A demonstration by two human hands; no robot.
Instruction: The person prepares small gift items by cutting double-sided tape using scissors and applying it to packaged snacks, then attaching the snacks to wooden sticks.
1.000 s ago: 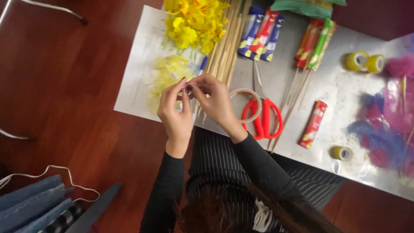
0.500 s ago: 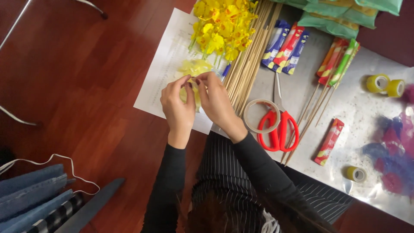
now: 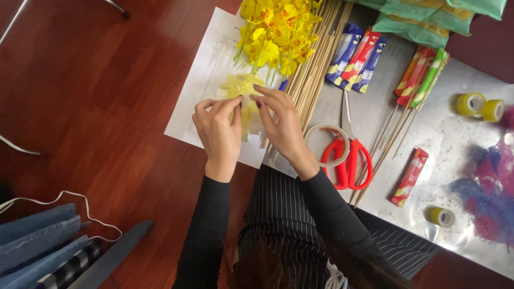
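A pale yellow translucent piece (image 3: 243, 101) is pinched between the left hand (image 3: 218, 134) and the right hand (image 3: 284, 126), held just above a white printed sheet (image 3: 201, 91) at the near edge of the surface (image 3: 450, 123). The fingers of both hands are curled in and pressed against the piece from either side, so that its lower part hangs between them. Just beyond the hands, a bunch of yellow artificial flowers (image 3: 276, 32) and a bundle of wooden sticks (image 3: 316, 59) are seen. Beside the right wrist, red-handled scissors (image 3: 348, 155) and a clear tape roll (image 3: 326, 144) are laid. Small yellow tape rolls (image 3: 479, 105) lie well apart.
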